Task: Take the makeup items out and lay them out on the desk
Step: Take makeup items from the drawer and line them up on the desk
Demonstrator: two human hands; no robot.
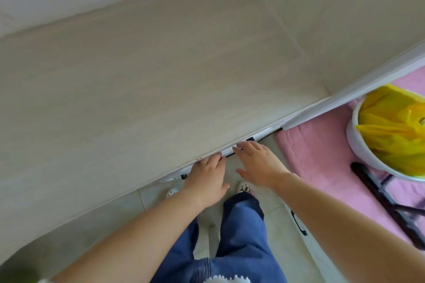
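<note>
Forearms fill the bottom; both hands, left hand (207, 174) and right hand (257, 163), reach mid-frame to the drawer (227, 150) under the surface (138, 99) edge. Fingers fairly straight, grip on nothing that I can see, and no makeup visible.

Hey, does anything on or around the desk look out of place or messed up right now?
Nothing stands out. The desk top looks undamaged, with no makeup items on it yet. Both the left hand and right hand reach under its front edge. A bin with a yellow bag stands upright.

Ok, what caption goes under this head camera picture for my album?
Two hands, left hand and right hand, reach the front edge of a pale wooden desk, beside a white bin lined with a yellow bag.
</note>
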